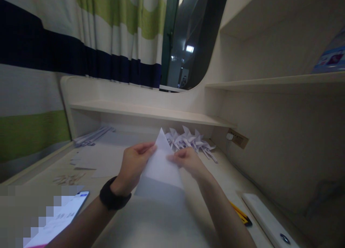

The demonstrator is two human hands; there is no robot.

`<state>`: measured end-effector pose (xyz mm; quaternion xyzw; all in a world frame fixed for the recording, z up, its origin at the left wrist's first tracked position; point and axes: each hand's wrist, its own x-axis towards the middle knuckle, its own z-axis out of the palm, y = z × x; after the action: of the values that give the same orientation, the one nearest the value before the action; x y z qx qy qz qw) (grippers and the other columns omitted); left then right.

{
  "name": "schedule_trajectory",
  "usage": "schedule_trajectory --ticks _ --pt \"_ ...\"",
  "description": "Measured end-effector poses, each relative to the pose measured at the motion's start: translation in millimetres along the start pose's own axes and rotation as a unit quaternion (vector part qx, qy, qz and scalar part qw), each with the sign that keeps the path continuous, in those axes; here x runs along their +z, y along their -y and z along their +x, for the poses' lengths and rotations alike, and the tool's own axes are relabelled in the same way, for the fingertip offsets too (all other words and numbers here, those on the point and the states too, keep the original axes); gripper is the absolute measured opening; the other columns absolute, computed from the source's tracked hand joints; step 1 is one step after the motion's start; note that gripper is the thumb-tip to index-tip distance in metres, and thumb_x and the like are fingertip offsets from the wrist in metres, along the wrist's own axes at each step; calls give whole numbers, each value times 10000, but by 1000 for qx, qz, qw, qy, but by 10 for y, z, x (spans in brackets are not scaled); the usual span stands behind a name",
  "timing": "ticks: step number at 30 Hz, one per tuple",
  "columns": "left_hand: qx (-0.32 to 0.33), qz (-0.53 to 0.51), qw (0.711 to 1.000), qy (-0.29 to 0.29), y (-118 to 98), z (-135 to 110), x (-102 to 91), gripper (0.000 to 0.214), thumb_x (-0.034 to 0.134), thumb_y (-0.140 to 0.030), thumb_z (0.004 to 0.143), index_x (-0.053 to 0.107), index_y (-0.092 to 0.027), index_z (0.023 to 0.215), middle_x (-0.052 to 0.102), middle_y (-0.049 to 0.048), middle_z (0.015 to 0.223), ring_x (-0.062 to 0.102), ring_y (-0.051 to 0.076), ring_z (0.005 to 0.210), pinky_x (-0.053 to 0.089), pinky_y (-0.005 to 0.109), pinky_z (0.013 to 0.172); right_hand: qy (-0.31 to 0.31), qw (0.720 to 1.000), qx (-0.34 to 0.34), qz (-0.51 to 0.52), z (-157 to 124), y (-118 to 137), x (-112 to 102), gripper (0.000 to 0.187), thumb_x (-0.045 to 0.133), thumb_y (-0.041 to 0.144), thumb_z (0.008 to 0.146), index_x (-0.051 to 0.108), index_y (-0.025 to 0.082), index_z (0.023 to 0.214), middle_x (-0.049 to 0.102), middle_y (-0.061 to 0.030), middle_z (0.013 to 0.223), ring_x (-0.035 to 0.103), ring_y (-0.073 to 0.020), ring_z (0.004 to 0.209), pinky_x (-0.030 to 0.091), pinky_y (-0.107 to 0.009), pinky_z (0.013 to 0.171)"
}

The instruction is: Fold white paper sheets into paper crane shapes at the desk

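Observation:
Between my two hands a sheet of white paper (161,172) is held up over the desk, its top end coming to a point. My left hand (137,161), with a black band on the wrist, pinches the left edge near the tip. My right hand (185,161) grips the right edge a little lower, fingers closed. Below the slanted upper part, the paper's lower portion looks greyer and shaded. Just behind it lie several white paper pinwheels (188,138) with paper sticks, partly hidden by the sheet.
White paper sheets (107,154) and rolled paper sticks (93,136) lie at the back left. Small thin pieces (68,178) sit near a lit phone (61,215). At right are a yellow-black utility knife (242,215) and a long white case (266,219). A shelf (151,110) overhangs the back.

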<state>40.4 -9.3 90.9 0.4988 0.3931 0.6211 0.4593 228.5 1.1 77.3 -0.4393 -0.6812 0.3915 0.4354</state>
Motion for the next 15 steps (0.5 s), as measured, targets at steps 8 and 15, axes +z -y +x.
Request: schedule_trajectory --ticks 8,15 --pt "-10 -20 1000 18 -23 8 -5 354 772 -352 644 732 -90 879 737 83 757 653 183 636 494 237 531 -15 1000 9 -13 40 -49 5 482 718 584 641 638 120 536 521 15 451 396 -69 415 262 -199 406" --pt "-33 5 996 86 -32 28 -36 292 756 -350 676 735 -91 810 722 73 694 600 146 540 454 217 478 -33 999 12 -19 31 -14 25 467 723 556 651 614 126 504 498 17 441 373 -63 412 242 -202 403"
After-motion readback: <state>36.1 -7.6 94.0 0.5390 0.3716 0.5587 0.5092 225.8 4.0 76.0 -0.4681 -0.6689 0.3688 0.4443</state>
